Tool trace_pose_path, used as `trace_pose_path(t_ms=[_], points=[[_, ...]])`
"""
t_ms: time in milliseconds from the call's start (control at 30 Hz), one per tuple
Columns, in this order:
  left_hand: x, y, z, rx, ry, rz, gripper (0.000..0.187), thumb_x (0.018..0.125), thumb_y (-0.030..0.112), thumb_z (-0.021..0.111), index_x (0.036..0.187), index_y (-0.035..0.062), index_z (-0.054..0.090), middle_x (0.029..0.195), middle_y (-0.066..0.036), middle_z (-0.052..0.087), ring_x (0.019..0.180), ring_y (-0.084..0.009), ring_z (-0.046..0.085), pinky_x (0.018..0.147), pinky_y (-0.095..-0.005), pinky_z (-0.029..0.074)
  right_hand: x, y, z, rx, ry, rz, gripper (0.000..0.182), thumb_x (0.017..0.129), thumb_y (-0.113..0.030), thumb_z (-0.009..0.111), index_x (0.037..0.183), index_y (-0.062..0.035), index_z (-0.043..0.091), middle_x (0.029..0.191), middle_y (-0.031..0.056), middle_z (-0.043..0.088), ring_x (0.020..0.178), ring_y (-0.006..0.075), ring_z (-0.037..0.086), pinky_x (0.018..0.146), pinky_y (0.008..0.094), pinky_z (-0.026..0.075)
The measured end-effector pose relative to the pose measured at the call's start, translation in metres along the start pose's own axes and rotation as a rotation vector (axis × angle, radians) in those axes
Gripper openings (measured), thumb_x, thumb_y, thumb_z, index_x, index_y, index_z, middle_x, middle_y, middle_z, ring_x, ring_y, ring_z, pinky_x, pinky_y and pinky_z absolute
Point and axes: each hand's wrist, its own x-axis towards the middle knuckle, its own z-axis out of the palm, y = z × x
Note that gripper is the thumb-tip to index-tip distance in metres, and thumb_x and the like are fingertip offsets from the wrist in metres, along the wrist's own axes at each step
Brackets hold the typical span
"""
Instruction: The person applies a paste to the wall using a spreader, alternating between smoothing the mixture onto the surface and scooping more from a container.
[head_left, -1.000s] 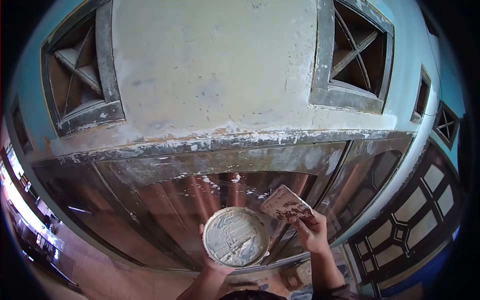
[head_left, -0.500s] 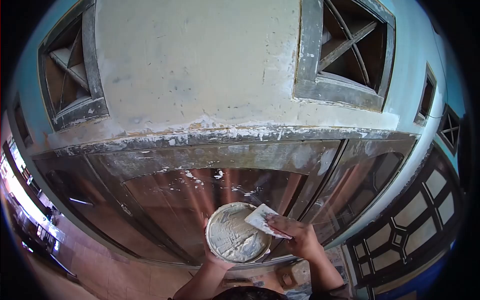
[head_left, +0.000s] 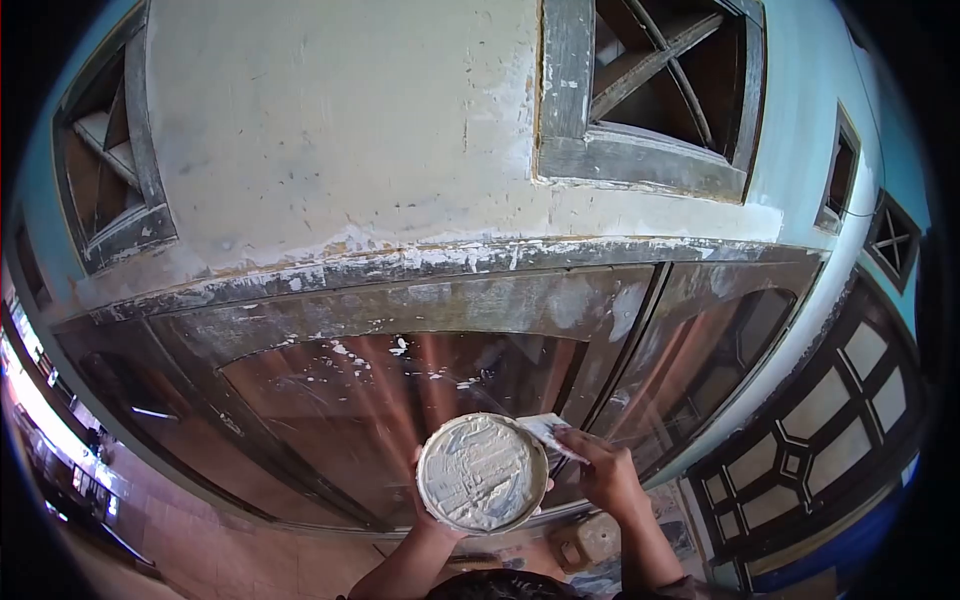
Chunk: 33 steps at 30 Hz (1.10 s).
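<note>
A round tub [head_left: 482, 474] of pale grey paste is tilted so its contents face the camera. My left hand [head_left: 432, 512] grips it from the left and below, with fingertips showing at its right rim. At the tub's upper right, a flat whitish scraper [head_left: 550, 432] is pinched in my right hand [head_left: 604, 470], its blade close to the rim. Behind both hands stands a dark wooden frame [head_left: 400, 300] with glass panes, spotted with white paste. Above it, the cream wall [head_left: 330, 120] has rough white patches along its lower edge.
Wooden vents with crossed bars [head_left: 655, 160] are set in the wall. A brown stool [head_left: 598, 537] stands below my right forearm. Reddish floor tiles [head_left: 220, 545] lie at lower left, and a dark door with pale panels [head_left: 830, 430] is at the right.
The scraper has moved from over the paste to the tub's upper right edge. The tub has shifted slightly right and faces the camera more. The wall and vents have shifted left in view.
</note>
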Motion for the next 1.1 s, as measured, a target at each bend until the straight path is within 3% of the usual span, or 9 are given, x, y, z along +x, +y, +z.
trace_pose_path(t_ms=[67, 200, 233, 333, 367, 467, 567, 667, 1100], points=[[0.001, 0.001, 0.015, -0.066, -0.131, -0.093, 0.089, 0.091, 0.075, 0.048, 0.151, 0.0081, 0.044, 0.152, -0.021, 0.046, 0.135, -0.0462, 0.048, 0.112, -0.0655, 0.037, -0.006, 0.017, 0.002, 0.030, -0.009, 0.237, 0.057, 0.073, 0.014, 0.061, 0.126, -0.0041, 0.068, 0.124, 0.0198, 0.069, 0.115, 0.0375, 0.067, 0.096, 0.0407, 0.055], [0.006, 0.002, 0.028, -0.131, -0.239, -0.178, 0.100, 0.085, 0.081, 0.051, 0.151, 0.0069, 0.042, 0.153, -0.022, 0.044, 0.136, -0.0522, 0.044, 0.111, -0.0720, 0.033, -0.013, 0.027, -0.004, 0.067, 0.112, 0.259, 0.057, 0.071, 0.017, 0.060, 0.123, -0.0023, 0.069, 0.121, 0.0205, 0.071, 0.114, 0.0356, 0.069, 0.096, 0.0393, 0.055], [0.006, 0.002, 0.027, -0.131, -0.233, -0.176, 0.100, 0.085, 0.081, 0.051, 0.151, 0.0069, 0.042, 0.153, -0.022, 0.044, 0.136, -0.0522, 0.044, 0.111, -0.0720, 0.033, -0.011, 0.020, -0.007, 0.061, 0.201, 0.172, 0.041, 0.084, 0.015, 0.060, 0.119, -0.0033, 0.071, 0.114, 0.0177, 0.074, 0.104, 0.0333, 0.073, 0.087, 0.0388, 0.058], [0.007, 0.000, 0.016, -0.015, -0.143, -0.097, 0.094, 0.089, 0.078, 0.047, 0.151, 0.0075, 0.042, 0.153, -0.020, 0.046, 0.136, -0.0470, 0.046, 0.113, -0.0660, 0.036, -0.009, -0.003, -0.017, 0.054, 0.271, -0.041, 0.039, 0.081, 0.015, 0.060, 0.117, 0.0007, 0.070, 0.116, 0.0169, 0.074, 0.106, 0.0370, 0.072, 0.090, 0.0403, 0.058], [0.007, -0.001, 0.009, 0.021, -0.120, -0.020, 0.090, 0.092, 0.076, 0.044, 0.151, 0.0081, 0.043, 0.153, -0.019, 0.046, 0.136, -0.0437, 0.047, 0.113, -0.0624, 0.037, -0.012, -0.011, -0.022, 0.082, 0.164, -0.074, 0.059, 0.065, 0.015, 0.064, 0.122, 0.0002, 0.069, 0.125, 0.0175, 0.070, 0.120, 0.0333, 0.067, 0.099, 0.0415, 0.054], [0.008, -0.005, -0.006, 0.112, -0.143, 0.116, 0.080, 0.098, 0.070, 0.036, 0.151, 0.0103, 0.044, 0.152, -0.016, 0.049, 0.136, -0.0359, 0.050, 0.113, -0.0538, 0.040, -0.012, -0.028, -0.028, 0.115, -0.153, -0.380, 0.058, 0.068, 0.008, 0.068, 0.126, 0.0002, 0.067, 0.130, 0.0154, 0.068, 0.124, 0.0311, 0.064, 0.103, 0.0431, 0.051], [0.006, -0.001, 0.007, -0.111, -0.091, -0.002, 0.086, 0.096, 0.071, 0.033, 0.151, 0.0062, 0.043, 0.149, -0.018, 0.051, 0.133, -0.0386, 0.053, 0.111, -0.0537, 0.042, -0.001, -0.048, -0.026, -0.087, -0.295, -0.474, 0.052, 0.079, -0.006, 0.066, 0.130, 0.0001, 0.064, 0.135, 0.0137, 0.065, 0.128, 0.0290, 0.062, 0.107, 0.0439, 0.048], [0.004, -0.001, 0.007, 0.043, -0.092, 0.050, 0.082, 0.097, 0.071, 0.033, 0.152, 0.0110, 0.043, 0.152, -0.016, 0.049, 0.136, -0.0383, 0.050, 0.113, -0.0553, 0.039, 0.001, -0.045, -0.020, -0.176, -0.317, -0.502, 0.050, 0.086, -0.017, 0.061, 0.133, -0.0016, 0.062, 0.139, 0.0134, 0.062, 0.129, 0.0284, 0.060, 0.108, 0.0437, 0.047], [0.006, -0.007, 0.000, -0.123, -0.215, 0.037, 0.085, 0.097, 0.070, 0.031, 0.152, 0.0047, 0.041, 0.150, -0.020, 0.049, 0.133, -0.0390, 0.052, 0.113, -0.0523, 0.040, 0.018, -0.038, -0.001, -0.267, -0.273, -0.605, 0.049, 0.088, -0.019, 0.064, 0.134, -0.0043, 0.062, 0.137, 0.0113, 0.063, 0.127, 0.0263, 0.062, 0.106, 0.0419, 0.049]])
